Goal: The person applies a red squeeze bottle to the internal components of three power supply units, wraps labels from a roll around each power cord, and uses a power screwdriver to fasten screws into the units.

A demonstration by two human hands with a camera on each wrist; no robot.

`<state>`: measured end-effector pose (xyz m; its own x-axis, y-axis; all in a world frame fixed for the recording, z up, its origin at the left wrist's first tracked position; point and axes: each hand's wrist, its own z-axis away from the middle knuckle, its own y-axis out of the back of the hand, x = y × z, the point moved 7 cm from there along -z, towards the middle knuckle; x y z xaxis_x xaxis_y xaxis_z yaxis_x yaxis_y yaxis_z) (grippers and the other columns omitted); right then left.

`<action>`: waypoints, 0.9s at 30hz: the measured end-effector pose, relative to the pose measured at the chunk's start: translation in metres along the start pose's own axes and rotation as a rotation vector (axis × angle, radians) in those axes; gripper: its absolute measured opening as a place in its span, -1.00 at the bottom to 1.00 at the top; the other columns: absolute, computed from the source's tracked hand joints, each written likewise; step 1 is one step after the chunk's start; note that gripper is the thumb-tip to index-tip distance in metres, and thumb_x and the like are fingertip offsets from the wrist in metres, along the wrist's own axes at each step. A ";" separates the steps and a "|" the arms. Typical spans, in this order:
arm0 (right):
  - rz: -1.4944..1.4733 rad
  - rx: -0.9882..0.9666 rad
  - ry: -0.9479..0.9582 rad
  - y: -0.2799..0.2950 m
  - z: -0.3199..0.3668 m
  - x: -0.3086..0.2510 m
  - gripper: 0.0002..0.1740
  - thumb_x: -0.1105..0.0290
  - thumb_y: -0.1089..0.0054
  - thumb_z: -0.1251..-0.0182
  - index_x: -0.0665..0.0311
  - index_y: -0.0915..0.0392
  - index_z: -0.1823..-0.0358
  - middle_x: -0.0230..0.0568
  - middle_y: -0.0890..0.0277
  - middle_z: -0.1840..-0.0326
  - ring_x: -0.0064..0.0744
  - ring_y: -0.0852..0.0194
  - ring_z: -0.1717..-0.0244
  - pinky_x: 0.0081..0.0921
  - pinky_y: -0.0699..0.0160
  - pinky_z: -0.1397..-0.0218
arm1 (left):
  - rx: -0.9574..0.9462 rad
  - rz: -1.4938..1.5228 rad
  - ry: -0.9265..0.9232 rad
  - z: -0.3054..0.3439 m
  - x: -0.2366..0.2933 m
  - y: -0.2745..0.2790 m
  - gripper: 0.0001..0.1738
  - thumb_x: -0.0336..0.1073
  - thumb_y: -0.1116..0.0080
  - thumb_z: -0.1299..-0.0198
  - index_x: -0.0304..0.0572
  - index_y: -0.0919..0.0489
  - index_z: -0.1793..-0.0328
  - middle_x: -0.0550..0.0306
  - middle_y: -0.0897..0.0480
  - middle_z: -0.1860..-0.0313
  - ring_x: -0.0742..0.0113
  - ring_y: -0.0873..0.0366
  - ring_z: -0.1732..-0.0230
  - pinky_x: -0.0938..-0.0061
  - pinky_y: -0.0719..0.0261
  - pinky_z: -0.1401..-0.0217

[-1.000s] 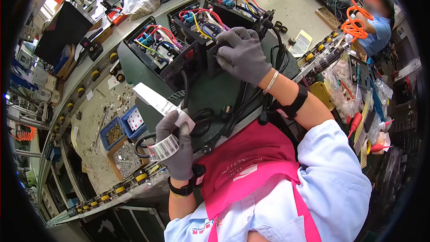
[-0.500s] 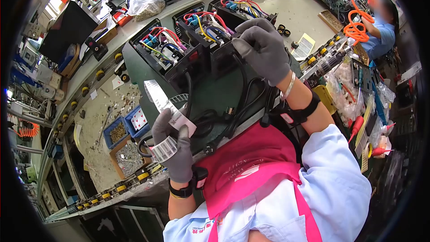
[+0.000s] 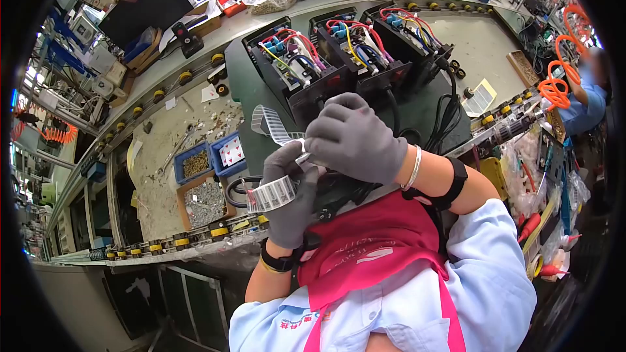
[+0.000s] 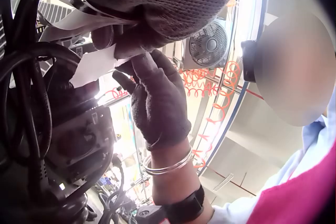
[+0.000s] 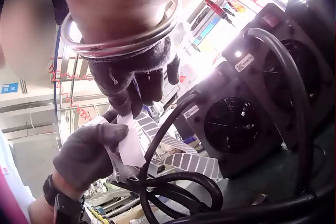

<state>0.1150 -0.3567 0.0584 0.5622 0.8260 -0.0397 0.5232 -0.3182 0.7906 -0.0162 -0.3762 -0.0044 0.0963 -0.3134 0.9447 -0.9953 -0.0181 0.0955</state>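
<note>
Gloved in grey, my left hand [image 3: 290,192] grips a strip of white labels [image 3: 272,195], which loops out below the fingers and sticks up beyond them. My right hand [image 3: 355,140], also gloved, has its thumb and fingertips pinched at the strip's upper part, right beside the left thumb. In the right wrist view, a pale section of strip [image 5: 131,148] spans between the two hands. Just beyond stand three open black units [image 3: 313,88] with coloured wires inside. Two of them show fans [image 5: 231,124] and small barcode labels [image 5: 244,63] on their faces.
Black power cables [image 3: 443,114] trail from the units over the green board [image 3: 244,101]. Blue bins [image 3: 193,161] and a box of small metal parts [image 3: 203,201] sit at left. A roller track [image 3: 156,246] curves around the bench. Another person [image 3: 583,107] is at far right.
My right hand has left the black units and come down to the label strip at my left hand. The head view has shifted, so the units appear further right.
</note>
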 end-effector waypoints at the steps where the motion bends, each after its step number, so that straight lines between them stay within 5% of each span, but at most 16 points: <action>1: 0.080 0.008 0.048 0.001 0.002 -0.004 -0.82 0.24 -0.34 -0.03 0.05 -0.58 0.34 -0.49 -0.52 0.18 -0.38 -0.53 0.12 -0.24 -0.42 -0.21 | -0.007 -0.007 0.005 -0.001 -0.002 0.000 -0.55 -0.57 -0.23 -0.21 -0.31 -0.45 -0.24 0.12 -0.58 0.01 0.46 -0.57 0.08 0.57 -0.60 0.00; 9: 0.288 0.226 0.302 0.004 0.021 -0.028 -0.84 0.27 -0.19 0.19 0.04 -0.52 0.48 -0.46 -0.49 0.27 -0.42 -0.47 0.16 -0.29 -0.44 -0.19 | -0.041 0.022 0.033 -0.003 -0.010 0.000 -0.55 -0.57 -0.20 -0.24 -0.30 -0.43 -0.27 0.07 -0.58 -0.08 0.40 -0.59 -0.01 0.51 -0.58 -0.13; 10: 0.269 0.182 0.286 0.005 0.023 -0.027 -0.86 0.28 -0.23 0.10 0.03 -0.56 0.44 -0.48 -0.51 0.22 -0.45 -0.50 0.11 -0.28 -0.43 -0.21 | -0.041 0.072 0.012 -0.004 -0.010 -0.001 -0.52 -0.58 -0.18 -0.24 -0.29 -0.41 -0.30 0.07 -0.57 -0.12 0.39 -0.58 -0.06 0.50 -0.57 -0.15; 16: -0.111 0.197 -0.213 0.077 0.038 0.047 -0.88 0.43 -0.42 -0.04 0.10 -0.64 0.38 -0.39 -0.66 0.16 -0.30 -0.65 0.19 -0.34 -0.54 0.03 | -0.025 0.155 0.006 -0.003 -0.012 -0.001 -0.30 -0.67 -0.10 -0.15 -0.27 -0.28 -0.47 0.07 -0.43 -0.35 0.30 -0.39 -0.37 0.40 -0.41 -0.37; 19: -0.132 0.278 -0.454 0.101 0.084 0.107 -0.89 0.45 -0.41 -0.09 0.18 -0.68 0.32 -0.24 -0.67 0.05 -0.18 -0.66 0.03 -0.32 -0.60 -0.07 | -0.039 -0.044 -0.149 -0.003 -0.007 -0.001 -0.31 -0.59 -0.08 -0.17 -0.27 -0.27 -0.49 0.06 -0.43 -0.35 0.27 -0.39 -0.34 0.36 -0.37 -0.40; 23: 0.013 0.179 -0.635 0.110 0.142 0.156 -0.89 0.38 -0.36 -0.13 0.19 -0.69 0.31 -0.19 -0.57 -0.19 -0.10 -0.51 -0.20 -0.24 -0.49 -0.25 | -0.025 -0.047 -0.022 -0.004 -0.013 -0.002 -0.31 -0.59 -0.09 -0.17 -0.29 -0.27 -0.49 0.05 -0.42 -0.34 0.27 -0.40 -0.33 0.37 -0.37 -0.40; 27: 0.188 0.152 -0.611 0.099 0.157 0.168 -0.91 0.28 -0.37 -0.10 0.02 -0.72 0.35 -0.35 -0.57 -0.15 -0.13 -0.49 -0.17 -0.17 -0.43 -0.23 | -0.012 -0.013 -0.007 -0.003 -0.018 -0.002 -0.30 -0.56 -0.13 -0.20 -0.25 -0.27 -0.50 0.09 -0.43 -0.34 0.30 -0.39 -0.30 0.39 -0.33 -0.40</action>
<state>0.3614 -0.3224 0.0337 0.8922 0.3508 -0.2846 0.4398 -0.5306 0.7246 -0.0157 -0.3672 -0.0208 0.1094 -0.3200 0.9411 -0.9937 -0.0112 0.1117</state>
